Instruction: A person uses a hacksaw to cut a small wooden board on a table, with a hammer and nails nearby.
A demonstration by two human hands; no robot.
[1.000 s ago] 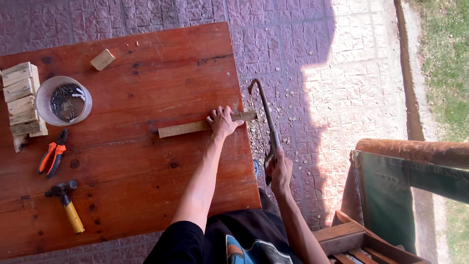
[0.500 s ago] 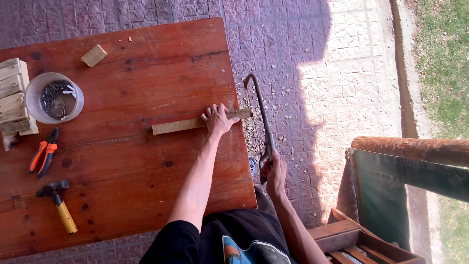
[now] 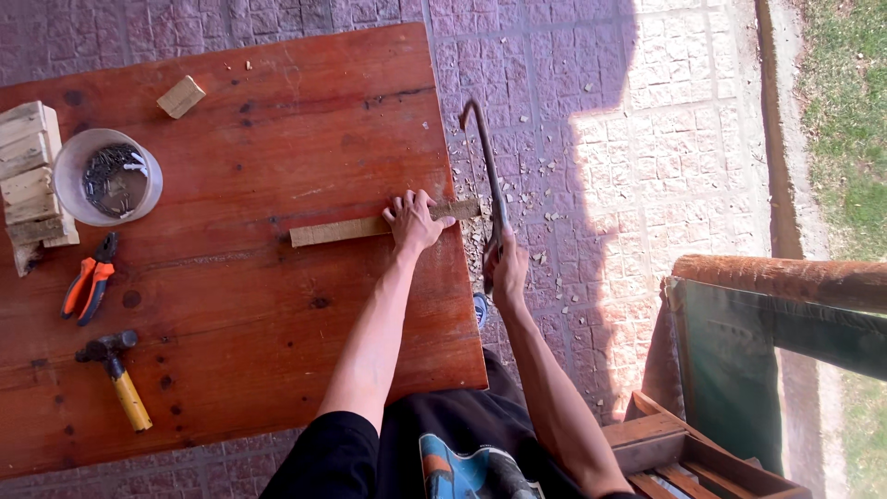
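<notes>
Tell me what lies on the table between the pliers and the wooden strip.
Nothing: in the head view only bare red-brown table runs from the orange-handled pliers to the wooden strip.

Glossy wood table — rough wooden strip

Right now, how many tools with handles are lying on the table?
2: orange-handled pliers near the left edge, and a yellow-handled hammer below them. The dark metal saw is off the brown wooden table, in the right hand.

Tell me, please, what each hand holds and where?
Right hand grips the dark metal hacksaw by its handle; left hand presses the pale wooden strip near its overhanging end.
</notes>
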